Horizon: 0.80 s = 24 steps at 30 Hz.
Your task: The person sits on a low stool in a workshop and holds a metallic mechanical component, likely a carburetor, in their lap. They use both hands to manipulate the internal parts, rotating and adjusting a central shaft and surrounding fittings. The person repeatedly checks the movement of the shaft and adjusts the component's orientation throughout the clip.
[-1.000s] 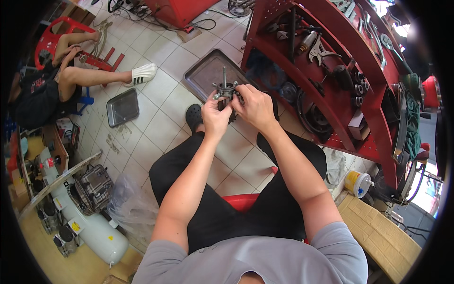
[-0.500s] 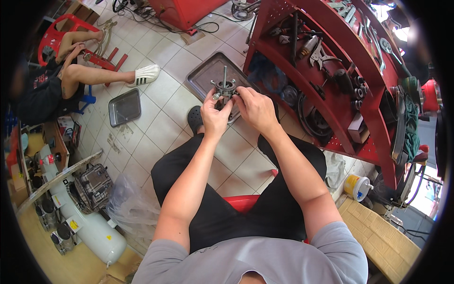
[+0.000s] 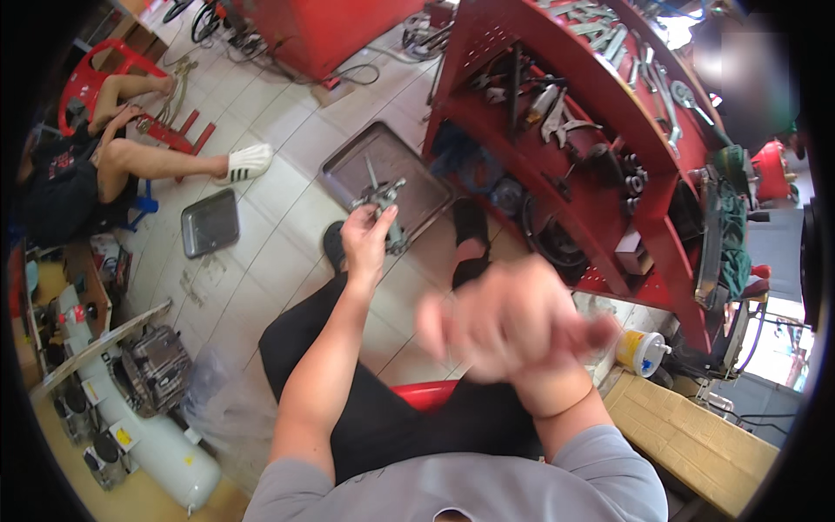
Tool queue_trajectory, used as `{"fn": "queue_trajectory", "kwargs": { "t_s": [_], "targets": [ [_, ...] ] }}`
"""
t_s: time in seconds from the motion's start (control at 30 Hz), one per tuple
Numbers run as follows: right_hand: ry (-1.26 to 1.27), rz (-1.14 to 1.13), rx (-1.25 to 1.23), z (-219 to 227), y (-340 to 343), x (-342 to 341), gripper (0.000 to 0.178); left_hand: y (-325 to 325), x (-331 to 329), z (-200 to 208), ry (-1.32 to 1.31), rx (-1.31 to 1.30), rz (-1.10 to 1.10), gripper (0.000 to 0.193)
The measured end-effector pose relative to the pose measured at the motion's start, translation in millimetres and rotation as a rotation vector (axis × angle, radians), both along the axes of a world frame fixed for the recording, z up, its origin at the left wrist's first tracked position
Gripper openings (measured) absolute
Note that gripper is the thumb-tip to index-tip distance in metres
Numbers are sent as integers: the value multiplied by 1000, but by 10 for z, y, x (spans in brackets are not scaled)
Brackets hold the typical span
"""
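Observation:
My left hand (image 3: 365, 244) is closed around a grey metal machine part (image 3: 397, 233). A long thin shaft and short arms stick out of its upper end. I hold the part tilted, over the near left side of a shallow metal tray (image 3: 419, 174) on the floor. My right hand (image 3: 517, 322) is raised close to me above my right thigh, apart from the part. Motion smears its fingers, so whether they hold anything is unclear.
A red tool rack (image 3: 557, 165) with wrenches and pliers stands at the right. At far left sits another person (image 3: 122, 161), beside a smaller tray (image 3: 210, 224). A white compressor tank (image 3: 165, 457) lies lower left, a white-and-yellow bucket (image 3: 639, 352) lower right.
My right hand has left the metal part and come back toward me, rising. My left hand keeps the part, now tilted and slightly lower. The whole view has shifted a little.

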State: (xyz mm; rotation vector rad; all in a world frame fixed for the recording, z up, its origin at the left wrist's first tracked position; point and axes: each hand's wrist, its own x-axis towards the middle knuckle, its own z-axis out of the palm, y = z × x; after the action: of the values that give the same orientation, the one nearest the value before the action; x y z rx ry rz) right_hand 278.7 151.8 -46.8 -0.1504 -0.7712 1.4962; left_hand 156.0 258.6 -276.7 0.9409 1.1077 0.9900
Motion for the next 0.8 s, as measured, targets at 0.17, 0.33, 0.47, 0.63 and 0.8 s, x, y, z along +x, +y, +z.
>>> {"fn": "queue_trajectory", "kwargs": {
  "t_s": [0.17,0.33,0.47,0.63,0.8],
  "targets": [
    [420,364,109,415,-354,-111,66,-36,25,64,-242,-20,-37,15],
    [590,402,209,489,-400,-195,65,-37,40,34,-215,-11,-90,19],
    [528,416,180,574,-357,-109,65,-69,20,16,-196,1,-98,19],
    [510,390,186,550,-394,-163,67,-53,30,52,-192,12,-105,19],
    [364,484,283,416,-426,-120,71,-82,64,109,-248,-28,-81,17]
  ]
}}
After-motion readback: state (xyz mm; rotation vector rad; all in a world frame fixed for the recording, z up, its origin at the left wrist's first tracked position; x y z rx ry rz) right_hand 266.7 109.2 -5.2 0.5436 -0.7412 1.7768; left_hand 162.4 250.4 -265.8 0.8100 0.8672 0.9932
